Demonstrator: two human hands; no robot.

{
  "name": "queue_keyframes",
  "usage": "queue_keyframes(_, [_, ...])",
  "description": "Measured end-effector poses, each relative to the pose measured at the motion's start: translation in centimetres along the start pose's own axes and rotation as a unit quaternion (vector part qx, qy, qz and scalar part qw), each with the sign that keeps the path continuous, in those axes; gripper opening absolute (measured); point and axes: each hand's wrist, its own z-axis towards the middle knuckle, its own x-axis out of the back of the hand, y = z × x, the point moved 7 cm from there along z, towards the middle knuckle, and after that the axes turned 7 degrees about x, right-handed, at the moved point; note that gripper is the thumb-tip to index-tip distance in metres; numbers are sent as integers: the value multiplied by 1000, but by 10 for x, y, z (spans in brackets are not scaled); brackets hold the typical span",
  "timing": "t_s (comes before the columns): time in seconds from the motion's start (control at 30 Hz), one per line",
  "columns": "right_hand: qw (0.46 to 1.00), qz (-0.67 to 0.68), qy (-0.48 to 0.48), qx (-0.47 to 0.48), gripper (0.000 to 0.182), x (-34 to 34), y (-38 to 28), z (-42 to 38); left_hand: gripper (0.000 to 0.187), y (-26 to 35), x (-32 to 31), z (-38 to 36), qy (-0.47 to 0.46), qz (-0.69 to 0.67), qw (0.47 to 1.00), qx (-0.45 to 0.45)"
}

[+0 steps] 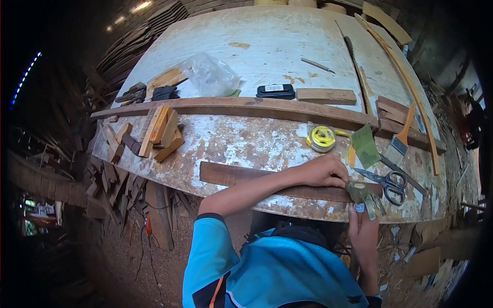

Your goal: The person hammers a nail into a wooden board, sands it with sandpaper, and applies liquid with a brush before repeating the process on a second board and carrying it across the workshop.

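Observation:
A dark brown wooden board (228, 173) lies along the table's front edge. My left hand (326, 171) reaches across it, its fingers pinched together low over the board's right part; whatever they hold is too small to make out. Just right of those fingertips is the metal head of a claw hammer (358, 191), above the board. My right hand (363, 226) is wrapped round the hammer's handle, close below the head. Dark-handled scissors (394, 188) lie beside the hammer, pointing left. A green sandpaper-like sheet (365, 146) and a yellow tape measure (322, 139) lie beyond my left hand.
A long wooden beam (231, 107) crosses the worn table (226, 138). Small wood blocks (163, 131) are stacked at left. A paintbrush (398, 146) lies at right near a long thin strip (411, 87). Behind the beam are a plastic bag (210, 74) and a black case (276, 91).

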Motion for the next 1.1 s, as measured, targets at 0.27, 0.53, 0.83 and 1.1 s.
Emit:
queue_keyframes(0.27, [1000,25,7,-11,24,6,-4,-1,15,1,0,2,1,19,1000,-6])
queue_keyframes(0.53, [990,122,43,-56,15,11,40,18,15,6,0,1,9,44,999,-14])
queue_keyframes(0.83, [907,391,-3,-155,14,-22,102,40,16,6,-1,4,17,44,999,7])
queue_keyframes(1.1, [913,372,-15,-168,17,-24,105,41,15,-21,11,6,42,-95,983,153])
